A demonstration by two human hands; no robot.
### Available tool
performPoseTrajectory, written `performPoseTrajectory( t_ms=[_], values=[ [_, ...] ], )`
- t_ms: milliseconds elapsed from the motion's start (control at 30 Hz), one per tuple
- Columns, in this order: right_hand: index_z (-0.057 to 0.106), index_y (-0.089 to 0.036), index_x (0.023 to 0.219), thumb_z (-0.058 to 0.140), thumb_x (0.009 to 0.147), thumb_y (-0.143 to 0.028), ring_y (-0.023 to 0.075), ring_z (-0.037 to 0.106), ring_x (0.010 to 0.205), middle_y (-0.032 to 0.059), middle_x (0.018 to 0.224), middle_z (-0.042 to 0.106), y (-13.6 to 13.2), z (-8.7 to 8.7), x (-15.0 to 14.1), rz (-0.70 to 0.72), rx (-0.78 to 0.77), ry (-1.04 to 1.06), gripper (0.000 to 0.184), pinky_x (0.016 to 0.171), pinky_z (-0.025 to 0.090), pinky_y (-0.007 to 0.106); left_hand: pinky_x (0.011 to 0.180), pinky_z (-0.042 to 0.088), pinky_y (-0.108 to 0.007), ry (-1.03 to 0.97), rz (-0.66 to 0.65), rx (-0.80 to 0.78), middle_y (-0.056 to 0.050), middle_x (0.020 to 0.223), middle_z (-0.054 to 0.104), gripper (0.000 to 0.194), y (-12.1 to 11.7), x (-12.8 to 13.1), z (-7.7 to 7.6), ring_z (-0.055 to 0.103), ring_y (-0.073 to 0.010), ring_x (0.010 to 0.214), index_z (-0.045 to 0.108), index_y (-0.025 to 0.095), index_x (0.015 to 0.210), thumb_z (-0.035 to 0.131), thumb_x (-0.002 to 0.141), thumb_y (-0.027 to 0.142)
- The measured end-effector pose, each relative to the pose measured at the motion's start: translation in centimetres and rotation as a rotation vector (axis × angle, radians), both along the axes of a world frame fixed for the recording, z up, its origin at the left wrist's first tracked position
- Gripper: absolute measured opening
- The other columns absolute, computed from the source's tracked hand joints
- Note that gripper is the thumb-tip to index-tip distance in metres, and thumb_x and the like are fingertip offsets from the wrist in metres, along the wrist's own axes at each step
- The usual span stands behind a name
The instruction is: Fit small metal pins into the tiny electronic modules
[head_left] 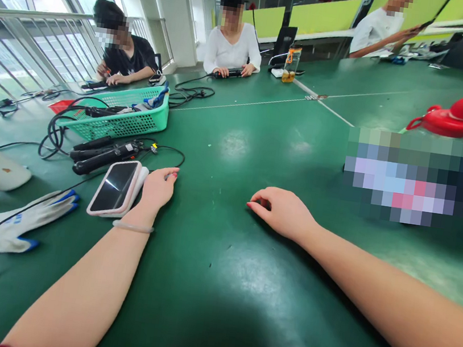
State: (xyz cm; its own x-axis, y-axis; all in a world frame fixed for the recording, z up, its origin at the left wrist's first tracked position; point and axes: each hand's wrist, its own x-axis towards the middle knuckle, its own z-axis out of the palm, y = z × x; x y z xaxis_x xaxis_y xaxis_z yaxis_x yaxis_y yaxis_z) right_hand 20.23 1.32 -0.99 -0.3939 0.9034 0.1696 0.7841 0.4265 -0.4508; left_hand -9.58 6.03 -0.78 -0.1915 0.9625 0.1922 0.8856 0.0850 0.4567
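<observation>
My left hand (158, 187) rests on the green table (219, 263), fingers curled loosely, right beside a phone in a pink case (115, 187) that lies on a white block. Its fingertips touch a thin black cable (169, 153). My right hand (282, 212) lies on the bare table to the right, fingers curled under, with nothing visible in it. Several black hair irons (100, 154) lie just beyond the phone.
A green basket (135, 120) with irons and cables stands at the back left. White and blue gloves (9, 225) lie at the near left. A red-lidded bottle (454, 119) is at the right. Three other people sit at the far side.
</observation>
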Motion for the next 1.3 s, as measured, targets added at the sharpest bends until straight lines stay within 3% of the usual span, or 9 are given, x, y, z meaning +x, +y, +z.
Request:
performPoseTrajectory(
  t_ms=[133,233,300,500,700,867,1000,1133,1300],
  values=[
    [0.068,-0.021,0.088,0.06,0.083,-0.034,0.0144,0.057,0.07,0.0007,0.076,0.063,0.1,-0.5,-0.4,0.07,-0.005,0.026,0.016,0.065,0.042,0.027,0.089,0.047,-0.032,-0.058,-0.226,-0.06,-0.004,0.102,0.071,0.03,-1.5,3.7,-0.2,0.064,-0.0194,0.091,0.069,0.024,0.107,0.051,0.084,0.027],
    [0.068,-0.021,0.096,0.064,0.081,-0.029,0.0148,0.058,0.074,0.0009,0.079,0.063,0.1,-0.9,-0.8,0.113,-0.015,0.025,0.017,0.07,0.044,0.027,0.09,0.046,-0.032,-0.364,-0.509,-0.115,-0.006,0.108,0.069,0.032,-3.7,7.0,0.0,0.063,-0.018,0.096,0.065,0.022,0.113,0.05,0.086,0.028],
    [0.067,-0.02,0.1,0.063,0.082,-0.028,0.0154,0.058,0.077,0.0014,0.08,0.063,0.0,-1.0,-1.0,0.12,-0.017,0.016,0.02,0.072,0.045,0.028,0.089,0.047,-0.031,-0.518,-0.602,-0.164,-0.006,0.103,0.07,0.033,-4.8,8.3,0.3,0.063,-0.0169,0.094,0.064,0.02,0.115,0.051,0.086,0.03],
    [0.066,-0.021,0.108,0.061,0.084,-0.028,0.0174,0.06,0.082,0.0027,0.088,0.064,-0.1,-1.0,-1.1,0.113,-0.021,-0.017,0.026,0.077,0.047,0.03,0.089,0.046,-0.031,-0.655,-0.522,-0.166,-0.007,0.101,0.069,0.029,-5.3,8.4,0.7,0.062,-0.0158,0.093,0.064,0.017,0.11,0.054,0.085,0.028],
    [0.065,-0.026,0.112,0.055,0.087,-0.026,0.0175,0.061,0.086,0.0028,0.097,0.063,-0.4,-0.8,-1.0,0.198,0.004,0.006,0.027,0.079,0.047,0.032,0.087,0.047,-0.03,-0.858,-0.636,-0.287,-0.008,0.1,0.069,0.033,-5.5,8.9,0.5,0.062,-0.0144,0.089,0.06,0.016,0.115,0.053,0.086,0.031],
    [0.07,-0.023,0.095,0.061,0.084,-0.026,0.0162,0.062,0.084,0.0022,0.093,0.065,-0.3,-0.8,-1.2,0.246,-0.004,0.031,0.014,0.079,0.047,0.03,0.076,0.047,-0.027,-0.696,-0.545,-0.209,-0.005,0.09,0.072,0.028,-5.4,8.8,0.3,0.058,-0.0116,0.073,0.065,0.018,0.105,0.048,0.088,0.033],
    [0.07,-0.022,0.083,0.063,0.082,-0.026,0.016,0.062,0.083,0.0018,0.087,0.067,-0.2,-0.6,-1.2,0.219,-0.002,0.076,0.008,0.077,0.047,0.029,0.06,0.045,-0.024,-0.634,-0.489,-0.186,-0.004,0.095,0.071,0.026,-5.2,8.5,0.0,0.053,-0.0083,0.059,0.066,0.02,0.102,0.048,0.088,0.031],
    [0.072,-0.022,0.085,0.063,0.082,-0.023,0.0142,0.062,0.08,0.0013,0.085,0.069,-0.3,-0.2,-1.1,0.176,-0.008,0.2,0.01,0.076,0.047,0.027,0.065,0.049,-0.024,-0.708,-0.533,-0.246,-0.005,0.088,0.069,0.027,-5.3,8.7,-0.3,0.063,-0.0115,0.072,0.062,0.018,0.109,0.048,0.087,0.024],
    [0.074,-0.024,0.082,0.06,0.082,-0.02,0.0132,0.061,0.072,0.0001,0.08,0.069,-0.5,-0.1,-1.2,0.091,0.003,0.337,0.015,0.069,0.047,0.026,0.077,0.052,-0.03,-0.75,-0.609,-0.287,-0.007,0.097,0.069,0.032,-5.9,9.1,0.0,0.066,-0.0152,0.083,0.058,0.017,0.115,0.052,0.084,0.02]
  ],
)
